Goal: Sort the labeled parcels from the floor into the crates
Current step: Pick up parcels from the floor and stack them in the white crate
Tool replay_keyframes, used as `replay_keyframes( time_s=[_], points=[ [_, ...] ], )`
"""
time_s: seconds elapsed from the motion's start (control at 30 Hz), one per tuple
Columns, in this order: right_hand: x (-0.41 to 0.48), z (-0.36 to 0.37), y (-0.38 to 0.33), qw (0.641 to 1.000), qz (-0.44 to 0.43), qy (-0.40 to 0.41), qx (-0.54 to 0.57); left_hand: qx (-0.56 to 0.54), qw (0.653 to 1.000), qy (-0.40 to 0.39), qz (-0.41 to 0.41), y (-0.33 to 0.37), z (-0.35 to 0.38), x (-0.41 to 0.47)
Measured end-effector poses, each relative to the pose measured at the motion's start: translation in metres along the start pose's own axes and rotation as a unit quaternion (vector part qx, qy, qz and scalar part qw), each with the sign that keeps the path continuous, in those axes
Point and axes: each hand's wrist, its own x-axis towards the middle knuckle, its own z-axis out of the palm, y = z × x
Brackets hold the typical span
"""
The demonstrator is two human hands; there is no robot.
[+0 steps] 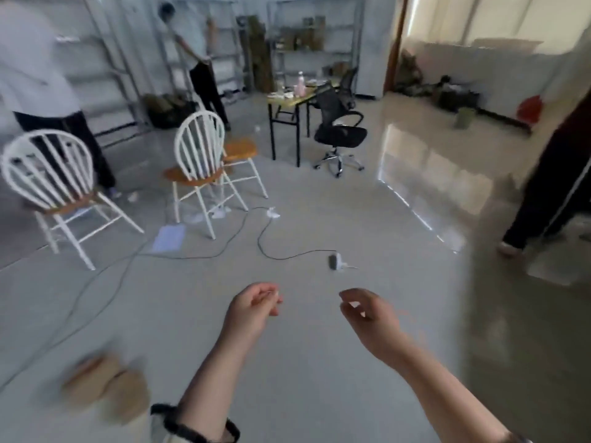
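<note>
My left hand point(252, 306) and my right hand point(369, 318) hang in front of me over bare grey floor, both empty with fingers loosely curled and apart. Two blurred brown parcels point(107, 390) lie on the floor at the lower left, left of my left forearm. A flat pale parcel or sheet point(169, 238) lies on the floor by a chair leg. No crates are in view.
Two white spindle-back chairs point(48, 190) point(200, 155) stand to the left. Black cables and a power adapter point(334, 261) trail across the floor ahead. A desk point(287, 100) and a black office chair point(339, 129) stand further back. People stand at left, far back and right edge point(550, 193).
</note>
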Motion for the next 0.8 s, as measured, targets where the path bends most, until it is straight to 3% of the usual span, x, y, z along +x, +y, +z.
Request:
replay_keyframes(
  time_s=[0.23,0.43,0.63,0.8],
  points=[
    [0.077,0.099,-0.064,0.976,-0.104,-0.186,-0.041,-0.074,0.968,0.227,-0.075,-0.041,-0.111,-0.008],
    [0.109,0.194,-0.11,0.926,-0.152,-0.336,-0.083,-0.129,0.898,0.381,-0.178,-0.092,-0.175,-0.047],
    [0.103,0.29,-0.143,0.869,-0.162,-0.459,-0.093,-0.181,0.828,0.468,-0.249,-0.158,-0.243,-0.066],
    [0.126,0.387,-0.171,0.87,-0.119,-0.468,-0.103,-0.186,0.821,0.461,-0.28,-0.215,-0.327,-0.027]
  ],
)
